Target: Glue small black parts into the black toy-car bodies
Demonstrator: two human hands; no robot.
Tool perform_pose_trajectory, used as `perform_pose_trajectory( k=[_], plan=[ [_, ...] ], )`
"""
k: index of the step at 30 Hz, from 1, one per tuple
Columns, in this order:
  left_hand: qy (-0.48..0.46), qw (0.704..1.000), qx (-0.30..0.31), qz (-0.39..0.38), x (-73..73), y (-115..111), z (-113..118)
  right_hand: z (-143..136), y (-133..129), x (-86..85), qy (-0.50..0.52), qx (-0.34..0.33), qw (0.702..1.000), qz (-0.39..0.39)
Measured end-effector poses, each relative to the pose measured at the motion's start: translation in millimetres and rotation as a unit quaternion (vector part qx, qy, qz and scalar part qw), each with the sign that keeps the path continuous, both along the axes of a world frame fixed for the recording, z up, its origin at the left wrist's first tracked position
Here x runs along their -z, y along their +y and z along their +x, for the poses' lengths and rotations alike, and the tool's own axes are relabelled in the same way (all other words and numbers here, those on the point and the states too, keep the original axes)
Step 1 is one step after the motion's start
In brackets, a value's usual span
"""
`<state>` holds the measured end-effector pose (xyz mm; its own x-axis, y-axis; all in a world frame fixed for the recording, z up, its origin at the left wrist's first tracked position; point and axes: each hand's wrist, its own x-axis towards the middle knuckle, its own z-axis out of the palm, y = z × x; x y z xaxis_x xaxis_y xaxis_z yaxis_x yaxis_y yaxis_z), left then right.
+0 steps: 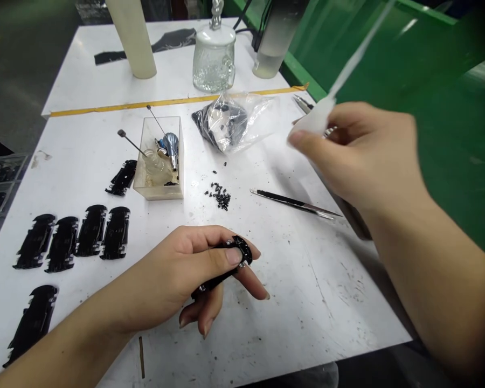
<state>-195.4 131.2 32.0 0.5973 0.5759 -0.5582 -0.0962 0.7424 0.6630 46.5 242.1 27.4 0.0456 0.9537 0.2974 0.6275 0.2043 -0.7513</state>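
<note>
My left hand (186,269) grips a black toy car base (246,249) between thumb and fingers, just above the table; its lower part is partly hidden by the thumb. At the right, my raised right hand (367,153) is closed around a soft white plastic dropper (317,116), blurred, whose long thin tip points up and away. Beyond the left hand lies a loose pile of tiny black parts (222,198). Tweezers (295,203) rest on the table between the two hands. Several similar black car bases (116,233) lie at the left, some in a row.
A clear plastic box (178,189) holds a small glass bottle and other tools. Behind it are a plastic bag (230,121) with black pieces, a lidded glass jar (213,64) and two tall containers. Yellow tape (165,102) crosses the white table; a green panel (428,81) borders its right.
</note>
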Motion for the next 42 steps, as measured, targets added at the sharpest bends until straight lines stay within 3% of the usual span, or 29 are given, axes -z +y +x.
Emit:
perform_pose_trajectory(
  k=[5,9,12,16,19,22,24,26,29,34,42],
  plan=[
    [0.023,0.999,-0.018,0.012,0.3,0,3,2,18,10.8,-0.146,0.027,0.984,-0.095],
    [0.039,0.998,-0.042,0.012,-0.6,0,5,12,14,-4.3,-0.252,0.027,0.958,-0.136],
    [0.030,0.998,-0.062,0.014,-0.7,0,6,22,3,-15.7,-0.314,-0.056,0.924,-0.209],
    [0.010,0.997,-0.081,0.013,2.3,0,6,31,-5,-13.3,-0.336,-0.211,0.871,-0.288],
    [0.002,0.996,-0.085,0.008,4.8,0,6,28,-9,-8.2,-0.243,-0.287,0.899,-0.224],
    [-0.004,0.995,-0.095,0.009,6.0,0,6,13,-15,-5.8,-0.018,-0.271,0.952,-0.139],
    [-0.002,0.995,-0.101,0.015,6.5,0,7,-1,-20,-3.7,0.147,-0.242,0.954,-0.103],
    [-0.003,0.995,-0.098,0.018,7.4,0,7,-13,-23,0.3,0.234,-0.219,0.943,-0.091],
    [-0.010,0.996,-0.089,0.012,9.2,0,6,-23,-22,10.0,0.244,-0.191,0.945,-0.105],
    [-0.016,0.996,-0.089,0.009,9.7,0,6,-22,-13,25.4,0.243,-0.208,0.934,-0.160],
    [-0.024,0.995,-0.094,0.006,10.2,0,6,-26,-9,29.6,0.282,-0.213,0.920,-0.170]
  ],
)
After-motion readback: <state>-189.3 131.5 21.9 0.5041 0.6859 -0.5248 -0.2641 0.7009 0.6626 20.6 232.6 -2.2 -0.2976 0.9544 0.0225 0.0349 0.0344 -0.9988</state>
